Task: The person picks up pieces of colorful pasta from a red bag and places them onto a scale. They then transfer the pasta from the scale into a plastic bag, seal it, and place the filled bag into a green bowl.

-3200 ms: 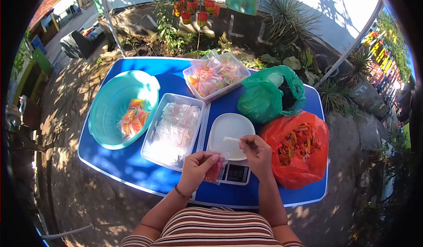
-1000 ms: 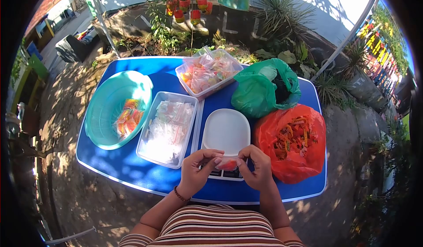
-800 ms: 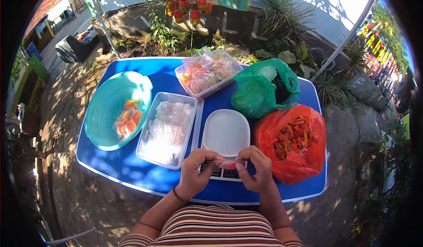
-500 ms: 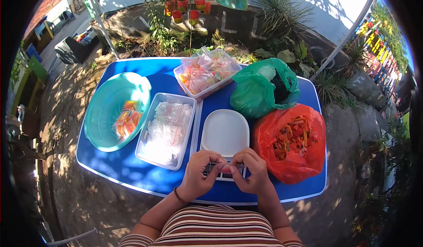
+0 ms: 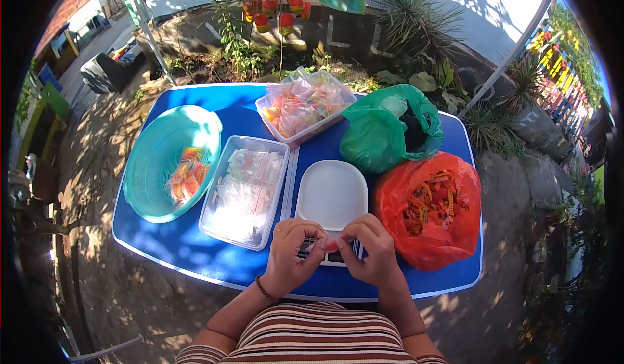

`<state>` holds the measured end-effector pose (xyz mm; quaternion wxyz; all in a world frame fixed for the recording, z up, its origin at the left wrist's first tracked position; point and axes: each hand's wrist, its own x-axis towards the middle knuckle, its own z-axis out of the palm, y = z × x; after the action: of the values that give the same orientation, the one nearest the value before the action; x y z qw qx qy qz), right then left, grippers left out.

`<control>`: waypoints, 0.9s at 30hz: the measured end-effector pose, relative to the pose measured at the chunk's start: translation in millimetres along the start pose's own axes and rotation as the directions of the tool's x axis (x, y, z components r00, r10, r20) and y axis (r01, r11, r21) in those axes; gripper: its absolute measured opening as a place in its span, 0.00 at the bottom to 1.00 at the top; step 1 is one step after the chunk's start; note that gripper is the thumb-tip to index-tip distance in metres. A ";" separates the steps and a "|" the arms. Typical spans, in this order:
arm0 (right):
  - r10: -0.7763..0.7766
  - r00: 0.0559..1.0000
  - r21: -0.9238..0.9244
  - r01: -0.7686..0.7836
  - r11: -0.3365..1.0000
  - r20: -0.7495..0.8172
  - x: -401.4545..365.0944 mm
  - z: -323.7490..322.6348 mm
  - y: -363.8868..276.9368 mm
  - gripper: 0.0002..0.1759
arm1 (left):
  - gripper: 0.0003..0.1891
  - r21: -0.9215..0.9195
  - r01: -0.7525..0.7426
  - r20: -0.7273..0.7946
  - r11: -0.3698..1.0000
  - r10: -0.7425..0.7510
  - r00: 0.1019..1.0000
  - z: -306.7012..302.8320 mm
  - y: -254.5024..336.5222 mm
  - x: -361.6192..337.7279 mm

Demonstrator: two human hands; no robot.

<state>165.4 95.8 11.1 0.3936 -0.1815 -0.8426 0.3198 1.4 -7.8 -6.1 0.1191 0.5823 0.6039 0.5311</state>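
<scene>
Both of my hands meet over the front of a kitchen scale (image 5: 332,195) with a white square plate on top. Between the fingertips is a small plastic packet (image 5: 331,244) with something reddish in it. My left hand (image 5: 296,250) pinches its left side, thumb against forefinger. On the other side, my right hand (image 5: 370,247) grips it the same way. The fingers hide most of the packet and part of the scale's buttons. Close to my right hand stands a red plastic bag (image 5: 406,234) full of orange-and-red wrapped pieces.
On the blue table (image 5: 175,250) stand a turquoise basket (image 5: 140,182) with a few filled packets, a clear tub (image 5: 260,242) of small plastic bags, another tub (image 5: 318,130) heaped with filled packets, and a green plastic bag (image 5: 367,140) holding something dark.
My fingertips have shifted slightly on the packet, which looks more bunched between them. Everything else on the table stays put.
</scene>
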 end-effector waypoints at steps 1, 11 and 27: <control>0.010 1.000 0.003 -0.010 1.000 -0.011 0.4 -3.2 1.7 0.09 | 0.04 -0.005 0.014 -0.030 1.000 -0.015 0.999 -1.2 -0.5 0.3; 0.147 0.987 0.136 -0.154 0.979 0.063 -3.6 -23.3 -5.2 0.10 | 0.11 -0.226 0.020 0.056 0.974 -0.007 0.998 6.7 -13.7 -5.1; 0.158 0.964 0.288 -0.216 0.933 0.212 18.9 39.3 -10.8 0.13 | 0.22 -0.273 0.212 0.013 0.939 -0.216 0.976 -44.7 -36.4 -30.4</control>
<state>122.4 82.9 9.7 0.3044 -0.1668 -0.7940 0.4991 -44.8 -46.7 -30.8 0.2499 0.4867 0.5857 0.5981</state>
